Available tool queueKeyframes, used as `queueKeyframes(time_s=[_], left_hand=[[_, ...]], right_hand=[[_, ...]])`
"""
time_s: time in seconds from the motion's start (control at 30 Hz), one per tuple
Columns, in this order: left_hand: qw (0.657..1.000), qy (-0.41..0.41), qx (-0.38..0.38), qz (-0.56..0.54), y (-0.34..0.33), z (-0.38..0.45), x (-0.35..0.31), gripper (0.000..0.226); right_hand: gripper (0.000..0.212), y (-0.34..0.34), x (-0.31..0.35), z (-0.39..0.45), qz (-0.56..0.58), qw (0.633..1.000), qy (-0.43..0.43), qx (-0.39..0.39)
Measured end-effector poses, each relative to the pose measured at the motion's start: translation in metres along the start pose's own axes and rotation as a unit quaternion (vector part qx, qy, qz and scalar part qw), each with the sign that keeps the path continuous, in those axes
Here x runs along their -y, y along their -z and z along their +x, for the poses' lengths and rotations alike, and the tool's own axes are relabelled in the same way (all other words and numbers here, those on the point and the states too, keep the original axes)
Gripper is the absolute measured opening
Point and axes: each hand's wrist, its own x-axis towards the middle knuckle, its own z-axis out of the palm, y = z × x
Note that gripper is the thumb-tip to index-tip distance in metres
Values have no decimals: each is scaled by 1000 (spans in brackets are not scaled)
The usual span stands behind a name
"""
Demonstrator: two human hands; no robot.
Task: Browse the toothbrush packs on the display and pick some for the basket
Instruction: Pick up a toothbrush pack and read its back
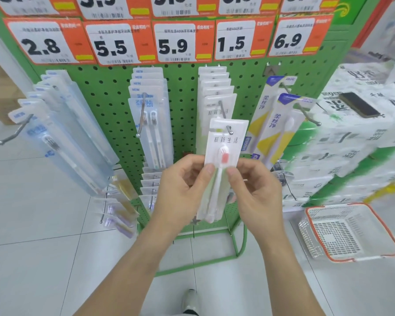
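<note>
Between both hands, at the front of the middle hook: a white toothbrush pack with a red-bristled brush inside, upright, its hang hole looking threaded on the hook tip or just at it, hard to tell which. Left hand closed on the pack's left edge, thumb on the face; right hand pinching the right edge the same way, so both holding the one pack. Behind it, more packs of the same kind stacked along the hook. Likely step: sliding the pack off for a look. Risks from here, as judgement: tearing the card at the hole if pulled down rather than forward off the hook; dragging the next pack along and dropping it; bending the thin blister under two thumbs. To either side, other rows: twin-brush packs to the left, blue-tinted packs further left on an angled hook, yellow-and-white packs to the right. Above, orange price tags reading 2.8, 5.5, 5.9, 1.5, 6.9. All on a green pegboard stand with a wire foot. Down on the pale tiled floor to the right, well apart from the hands, a white basket with an orange rim, nothing visible inside. Beside the stand, wrapped tissue bundles stacked high, a dark phone-like object lying on top.
</note>
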Motion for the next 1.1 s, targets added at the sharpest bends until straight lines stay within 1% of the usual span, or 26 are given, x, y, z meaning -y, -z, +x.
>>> queueKeyframes(time_s=[0.07, 0.2, 0.33, 0.43, 0.5, 0.57, 0.63, 0.7, 0.77, 0.83, 0.9, 1.0, 1.03, 1.1], left_hand=[[1000, -5, 2, -6, -1, -6, -3, 10], [1000, -20, 10, -21, 1, -17, -7, 12], [999, -19, 13, -22, 7, -27, -11, 11], [999, -14, 29, -36, 12, -35, -10, 10], [998, -3, 37, -47, 17, -42, -8, 9], [997, 23, 35, -66, 23, -51, -5, 8], [993, 68, 21, -90, 29, -60, -1, 9], [988, 116, 5, -106, 35, -69, 5, 8], [979, 159, 0, -125, 42, -77, 11, 9], [966, 196, -10, -166, 48, -84, 15, 15], [956, 217, -23, -194, 53, -90, 18, 20], [948, 245, -42, -198, 56, -95, 25, 18], [944, 255, -55, -200, 56, -97, 27, 17], [938, 269, -91, -198, 53, -100, 30, 17]], right_hand=[[4, 5, -2, -6, 8, 1000, -2, 12], [8, 10, 3, -16, 28, 999, 5, 34], [6, 9, 9, -28, 33, 999, 19, 37], [9, 10, 10, -40, 19, 999, -2, 41], [10, 10, 10, -52, 22, 997, -23, 76], [11, 8, 12, -65, 34, 991, -54, 116], [11, 7, 13, -78, 61, 983, -94, 143], [11, 5, 10, -88, 63, 975, -127, 169], [19, 5, 7, -96, 59, 967, -158, 192], [23, 5, 9, -102, 42, 955, -197, 215], [18, 6, 11, -108, 16, 944, -233, 233], [14, 8, 13, -114, -61, 937, -265, 222], [15, 11, 14, -115, -84, 930, -274, 229], [12, 18, 15, -116, -108, 907, -305, 270]])
